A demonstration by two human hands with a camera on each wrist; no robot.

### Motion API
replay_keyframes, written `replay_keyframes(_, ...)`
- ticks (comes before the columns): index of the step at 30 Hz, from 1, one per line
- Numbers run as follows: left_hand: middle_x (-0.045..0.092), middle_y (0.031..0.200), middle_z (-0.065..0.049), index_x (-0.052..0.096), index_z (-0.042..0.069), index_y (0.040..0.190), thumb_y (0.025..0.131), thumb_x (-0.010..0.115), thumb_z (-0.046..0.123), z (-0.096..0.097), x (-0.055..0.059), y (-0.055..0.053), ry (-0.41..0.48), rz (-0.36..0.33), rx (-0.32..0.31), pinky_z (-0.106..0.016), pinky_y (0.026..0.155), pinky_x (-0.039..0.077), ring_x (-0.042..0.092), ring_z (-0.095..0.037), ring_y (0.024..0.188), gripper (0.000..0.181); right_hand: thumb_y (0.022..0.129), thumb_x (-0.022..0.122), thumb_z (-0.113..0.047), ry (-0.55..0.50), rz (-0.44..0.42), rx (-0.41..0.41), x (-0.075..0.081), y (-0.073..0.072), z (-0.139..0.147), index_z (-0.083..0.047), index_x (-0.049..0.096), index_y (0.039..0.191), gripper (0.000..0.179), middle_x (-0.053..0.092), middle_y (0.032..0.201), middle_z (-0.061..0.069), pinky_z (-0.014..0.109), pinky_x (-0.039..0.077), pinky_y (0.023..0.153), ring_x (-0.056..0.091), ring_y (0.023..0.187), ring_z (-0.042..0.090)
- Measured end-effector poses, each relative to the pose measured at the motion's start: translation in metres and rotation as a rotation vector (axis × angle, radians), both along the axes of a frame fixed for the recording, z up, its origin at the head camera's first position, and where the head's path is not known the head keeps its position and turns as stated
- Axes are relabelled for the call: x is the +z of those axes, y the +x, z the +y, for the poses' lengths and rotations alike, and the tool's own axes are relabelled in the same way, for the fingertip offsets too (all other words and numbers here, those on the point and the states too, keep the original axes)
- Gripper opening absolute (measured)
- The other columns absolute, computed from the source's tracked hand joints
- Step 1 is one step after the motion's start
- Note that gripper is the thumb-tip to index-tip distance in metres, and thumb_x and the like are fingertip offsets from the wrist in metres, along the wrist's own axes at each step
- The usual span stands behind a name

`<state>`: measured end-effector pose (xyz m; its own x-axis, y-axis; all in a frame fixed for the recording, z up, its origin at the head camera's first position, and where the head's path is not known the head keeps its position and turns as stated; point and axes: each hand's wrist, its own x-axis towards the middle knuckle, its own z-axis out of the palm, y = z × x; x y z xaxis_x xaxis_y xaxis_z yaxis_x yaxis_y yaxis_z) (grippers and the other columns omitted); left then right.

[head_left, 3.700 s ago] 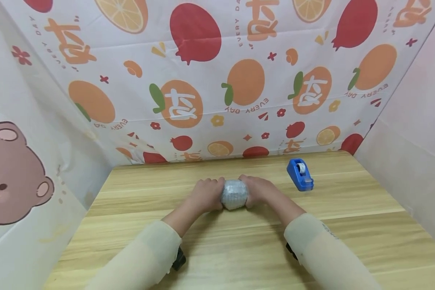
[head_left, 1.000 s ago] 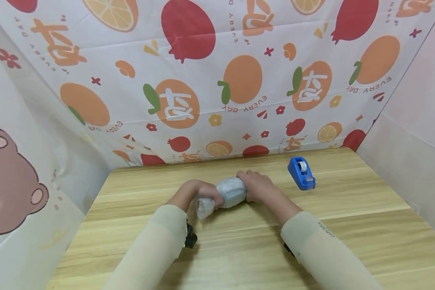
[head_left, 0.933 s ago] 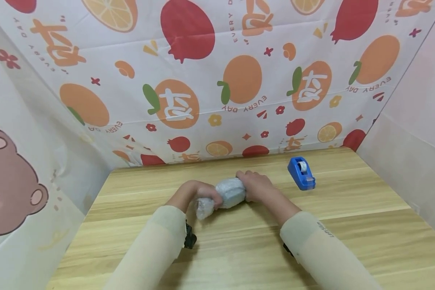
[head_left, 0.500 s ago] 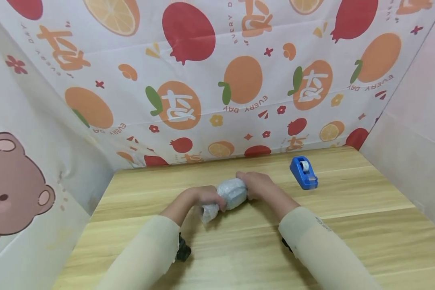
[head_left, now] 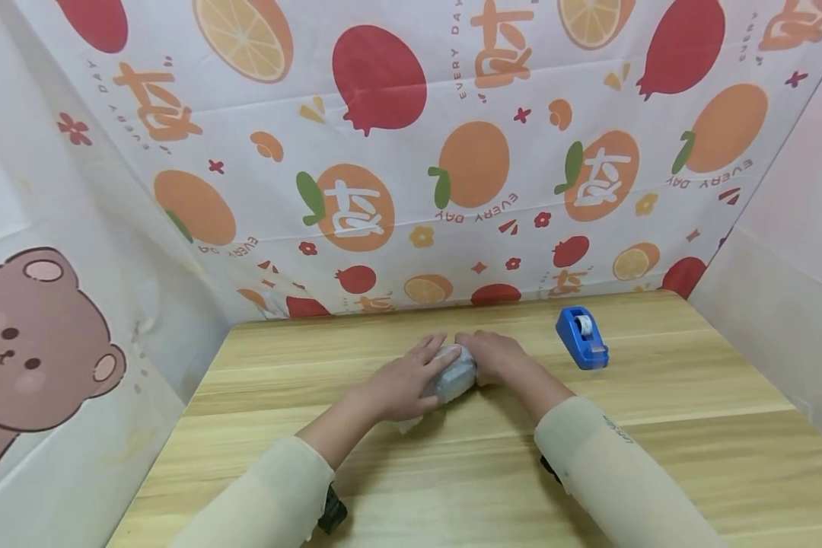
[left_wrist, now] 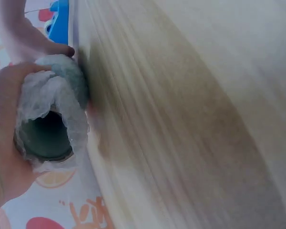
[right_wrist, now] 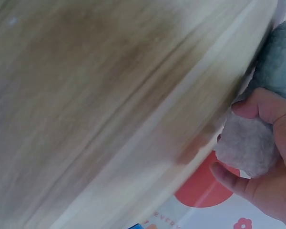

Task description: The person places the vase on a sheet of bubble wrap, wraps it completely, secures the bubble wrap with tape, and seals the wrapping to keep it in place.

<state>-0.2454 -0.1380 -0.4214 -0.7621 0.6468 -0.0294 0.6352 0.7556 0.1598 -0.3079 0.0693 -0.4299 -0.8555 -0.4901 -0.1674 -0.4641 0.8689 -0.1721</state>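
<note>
A grey-green object wrapped in bubble wrap (head_left: 457, 379) lies on its side on the table between both hands. Its left end, in the left wrist view, shows a round dark hollow (left_wrist: 48, 136) ringed by loose, crumpled wrap (left_wrist: 47, 90); the exact kind of object is hidden by the wrap. My left hand (head_left: 400, 387) holds the left part, fingers spread over the top and thumb on the near side. Around the far right end, my right hand (head_left: 498, 359) grips with thumb and fingers; the right wrist view shows whitish bunched wrap (right_wrist: 248, 143) inside that grip.
A blue tape dispenser (head_left: 581, 340) with a roll of clear tape stands at the back right of the wooden table (head_left: 452, 487). Behind the table hangs a fruit-printed cloth (head_left: 397, 221); a bear-printed cloth (head_left: 55, 335) hangs at the left.
My left hand, earlier bent over the loose wrap at the left end, now spreads its fingers over the wrapped object. The object has shifted slightly right. My right hand keeps its grip.
</note>
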Motion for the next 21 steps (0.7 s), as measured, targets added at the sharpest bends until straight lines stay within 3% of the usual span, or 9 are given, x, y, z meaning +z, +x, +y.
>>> replay_keyframes(3, 0.002, 0.167, -0.002, 0.015, 0.033, 0.158, 0.097, 0.046, 0.060, 0.001, 0.007, 0.002, 0.024, -0.096, 0.012, -0.049, 0.110, 0.038, 0.016, -0.027, 0.151, 0.073, 0.076, 0.084, -0.012, 0.029, 0.025, 0.019, 0.002, 0.000, 0.000, -0.026, 0.055, 0.117, 0.052, 0.061, 0.107, 0.005, 0.049, 0.051, 0.081, 0.058, 0.095, 0.024)
replay_keyframes(6, 0.019, 0.164, -0.004, 0.031, 0.030, 0.154, 0.103, 0.037, 0.053, 0.001, 0.021, -0.001, 0.104, -0.203, 0.029, -0.048, 0.114, 0.033, 0.027, -0.026, 0.148, 0.056, 0.076, 0.084, -0.013, 0.057, 0.063, 0.056, 0.004, 0.000, -0.002, -0.027, 0.057, 0.117, 0.051, 0.061, 0.110, 0.004, 0.053, 0.049, 0.085, 0.058, 0.100, 0.026)
replay_keyframes(9, 0.047, 0.148, -0.008, 0.057, 0.021, 0.140, 0.105, 0.043, 0.031, 0.002, 0.026, -0.010, 0.233, -0.252, 0.034, -0.046, 0.111, 0.036, 0.044, -0.027, 0.136, 0.038, 0.078, 0.082, -0.015, 0.082, 0.100, 0.104, 0.001, -0.003, -0.002, -0.029, 0.058, 0.117, 0.048, 0.061, 0.114, 0.004, 0.053, 0.048, 0.086, 0.057, 0.104, 0.027)
replay_keyframes(11, 0.057, 0.130, -0.007, 0.067, 0.019, 0.128, 0.102, 0.053, 0.025, 0.002, 0.024, -0.016, 0.311, -0.262, 0.040, -0.043, 0.102, 0.042, 0.053, -0.025, 0.121, 0.029, 0.079, 0.081, -0.016, 0.086, 0.115, 0.130, -0.002, -0.004, -0.002, -0.029, 0.058, 0.118, 0.047, 0.061, 0.115, 0.004, 0.052, 0.049, 0.085, 0.057, 0.104, 0.028)
replay_keyframes(13, 0.057, 0.116, -0.003, 0.070, 0.021, 0.117, 0.098, 0.062, 0.026, 0.004, 0.018, -0.021, 0.353, -0.252, 0.047, -0.039, 0.093, 0.044, 0.054, -0.021, 0.108, 0.022, 0.080, 0.081, -0.018, 0.083, 0.123, 0.146, -0.004, -0.005, -0.002, -0.030, 0.058, 0.119, 0.047, 0.060, 0.116, 0.005, 0.051, 0.049, 0.085, 0.057, 0.104, 0.028)
replay_keyframes(15, 0.054, 0.115, -0.003, 0.069, 0.022, 0.111, 0.094, 0.067, 0.029, 0.008, 0.012, -0.024, 0.382, -0.233, 0.044, -0.040, 0.092, 0.043, 0.050, -0.022, 0.107, 0.018, 0.080, 0.080, -0.016, 0.084, 0.129, 0.143, -0.004, -0.005, -0.001, -0.030, 0.058, 0.125, 0.051, 0.059, 0.117, 0.006, 0.052, 0.048, 0.087, 0.056, 0.106, 0.029)
replay_keyframes(18, 0.048, 0.135, -0.009, 0.067, 0.022, 0.113, 0.093, 0.067, 0.027, 0.015, 0.004, -0.025, 0.400, -0.198, 0.017, -0.048, 0.104, 0.037, 0.042, -0.028, 0.126, 0.020, 0.080, 0.079, -0.012, 0.080, 0.136, 0.127, -0.002, -0.005, -0.001, -0.029, 0.058, 0.130, 0.057, 0.057, 0.120, 0.007, 0.054, 0.046, 0.092, 0.054, 0.112, 0.030)
replay_keyframes(21, 0.028, 0.158, -0.013, 0.066, 0.020, 0.124, 0.095, 0.062, 0.021, 0.021, -0.002, -0.023, 0.435, -0.227, 0.004, -0.056, 0.114, 0.025, 0.023, -0.035, 0.146, 0.030, 0.081, 0.077, -0.010, 0.087, 0.129, 0.097, 0.001, -0.006, -0.001, -0.025, 0.056, 0.135, 0.060, 0.053, 0.130, 0.009, 0.059, 0.042, 0.098, 0.050, 0.123, 0.032)
